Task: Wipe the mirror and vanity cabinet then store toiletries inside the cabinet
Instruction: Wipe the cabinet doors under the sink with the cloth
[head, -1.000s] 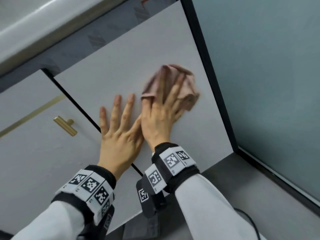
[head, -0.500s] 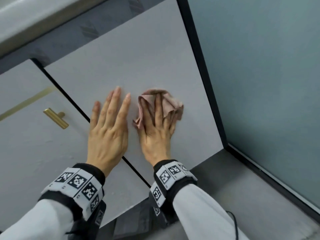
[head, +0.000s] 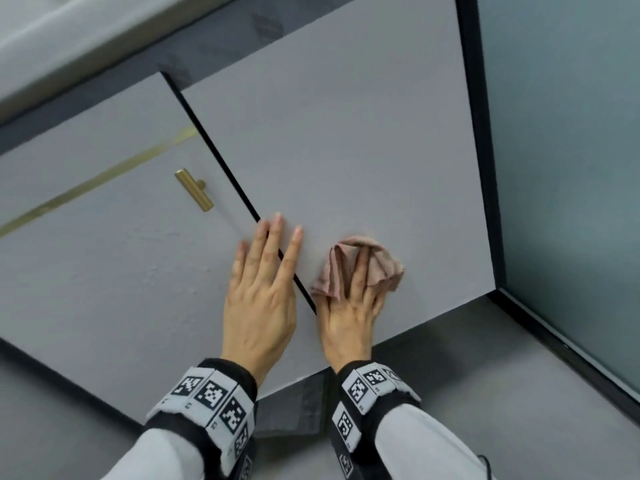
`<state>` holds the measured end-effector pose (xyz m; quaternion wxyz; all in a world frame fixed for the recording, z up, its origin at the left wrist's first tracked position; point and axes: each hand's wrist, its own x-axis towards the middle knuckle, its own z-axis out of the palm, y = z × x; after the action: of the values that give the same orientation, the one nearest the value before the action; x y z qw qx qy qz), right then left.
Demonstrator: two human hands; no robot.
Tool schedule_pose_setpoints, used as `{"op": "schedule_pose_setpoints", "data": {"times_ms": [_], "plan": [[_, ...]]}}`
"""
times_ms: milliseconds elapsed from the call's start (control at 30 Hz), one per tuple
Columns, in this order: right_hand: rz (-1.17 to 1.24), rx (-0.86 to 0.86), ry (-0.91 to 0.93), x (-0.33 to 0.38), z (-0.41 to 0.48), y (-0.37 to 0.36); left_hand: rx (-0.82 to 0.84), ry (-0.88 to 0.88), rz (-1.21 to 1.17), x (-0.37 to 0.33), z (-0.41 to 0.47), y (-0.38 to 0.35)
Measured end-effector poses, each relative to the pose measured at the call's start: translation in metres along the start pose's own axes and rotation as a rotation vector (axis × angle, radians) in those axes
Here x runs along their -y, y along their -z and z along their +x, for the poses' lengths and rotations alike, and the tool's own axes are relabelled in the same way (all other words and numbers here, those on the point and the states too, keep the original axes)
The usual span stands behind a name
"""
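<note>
A crumpled pink cloth (head: 381,265) lies against the lower part of the pale grey right cabinet door (head: 346,150). My right hand (head: 349,317) presses it flat to the door with straight fingers, and folds of cloth bunch up between them. My left hand (head: 263,299) rests flat with straight fingers across the dark gap between this door and the left cabinet door (head: 104,271). It holds nothing. No mirror or toiletries are in view.
A short brass handle (head: 194,189) sticks out of the left door, beside a thin gold strip (head: 86,183). A black frame (head: 478,150) and a frosted glass panel (head: 561,150) stand at the right. Grey floor (head: 485,375) lies below, the countertop edge (head: 86,39) above.
My right hand has wiped the cloth down the right door from its middle to near the bottom edge. My left hand slid down alongside it, staying flat.
</note>
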<state>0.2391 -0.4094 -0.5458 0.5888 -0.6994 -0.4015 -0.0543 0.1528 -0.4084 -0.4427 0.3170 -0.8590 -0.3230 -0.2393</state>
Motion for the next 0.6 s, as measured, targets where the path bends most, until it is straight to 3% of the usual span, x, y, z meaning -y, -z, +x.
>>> {"op": "schedule_pose_setpoints", "data": {"times_ms": [67,200,400,600], "plan": [[-0.041,0.032,0.043,0.019,-0.006,-0.013,0.023,-0.008,-0.017,-0.001,-0.003,0.001],[-0.213,0.091,0.399,0.016,0.005,-0.018,0.037,0.02,-0.035,-0.001,-0.006,-0.001],[-0.042,0.038,0.07,-0.014,-0.01,-0.005,0.071,-0.01,0.002,-0.003,-0.012,-0.003],[0.0,-0.239,0.082,0.018,0.065,0.002,0.014,0.004,-0.052,-0.014,-0.005,-0.015]]}}
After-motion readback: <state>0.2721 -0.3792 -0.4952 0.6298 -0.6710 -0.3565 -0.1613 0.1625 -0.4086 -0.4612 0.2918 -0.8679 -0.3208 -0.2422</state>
